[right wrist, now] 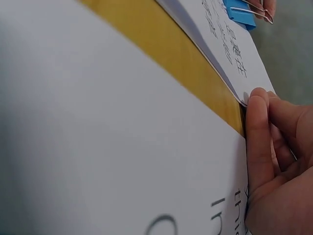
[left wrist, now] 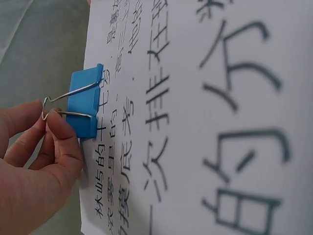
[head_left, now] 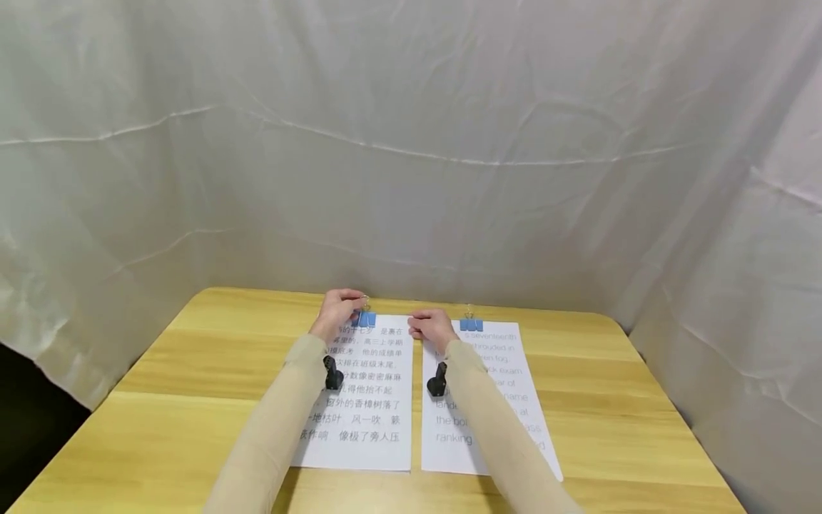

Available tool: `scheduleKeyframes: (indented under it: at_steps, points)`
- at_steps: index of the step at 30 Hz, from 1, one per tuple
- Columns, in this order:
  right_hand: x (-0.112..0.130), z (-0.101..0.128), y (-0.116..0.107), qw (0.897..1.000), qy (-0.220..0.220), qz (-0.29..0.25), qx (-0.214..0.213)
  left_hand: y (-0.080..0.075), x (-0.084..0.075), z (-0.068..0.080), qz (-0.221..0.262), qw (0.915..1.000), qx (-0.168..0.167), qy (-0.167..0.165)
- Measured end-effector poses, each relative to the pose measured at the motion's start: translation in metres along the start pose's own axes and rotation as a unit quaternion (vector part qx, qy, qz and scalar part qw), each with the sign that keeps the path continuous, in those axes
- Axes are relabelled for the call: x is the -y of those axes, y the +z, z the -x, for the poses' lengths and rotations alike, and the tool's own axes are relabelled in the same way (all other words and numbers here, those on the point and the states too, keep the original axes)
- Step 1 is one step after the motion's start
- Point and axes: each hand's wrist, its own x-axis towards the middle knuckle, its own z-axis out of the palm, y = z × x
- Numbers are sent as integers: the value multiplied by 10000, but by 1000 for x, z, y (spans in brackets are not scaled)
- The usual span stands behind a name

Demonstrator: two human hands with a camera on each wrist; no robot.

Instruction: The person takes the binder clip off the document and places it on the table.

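Note:
Two printed paper stacks lie side by side on a wooden table (head_left: 193,371). The left stack (head_left: 366,407) carries Chinese text and a blue binder clip (head_left: 363,318) on its top edge. My left hand (head_left: 339,308) pinches that clip's wire handles (left wrist: 51,110) between thumb and fingers (left wrist: 61,134); the clip (left wrist: 85,105) sits clamped on the paper (left wrist: 195,122). My right hand (head_left: 429,327) rests at the left stack's top right corner (right wrist: 234,63), its fingertips (right wrist: 257,100) touching the edge. The right stack (head_left: 514,385) has English text and its own blue clip (head_left: 471,323).
A white cloth backdrop (head_left: 411,157) closes in the table on the back and both sides. A narrow strip of bare wood (right wrist: 171,63) separates the two stacks. Small black cameras (head_left: 332,375) sit on both wrists over beige sleeves.

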Motion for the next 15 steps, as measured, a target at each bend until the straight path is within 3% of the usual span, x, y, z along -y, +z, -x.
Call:
scheduleKeyframes:
  at_steps: [8, 15]
  points:
    - [-3, 2, -6, 9999, 61, -5, -91, 1, -5, -3, -397, 9990, 50, 213]
    - [-11, 5, -8, 9997, 175, 45, -170, -2, -2, -4, -670, 9945, 805, 54]
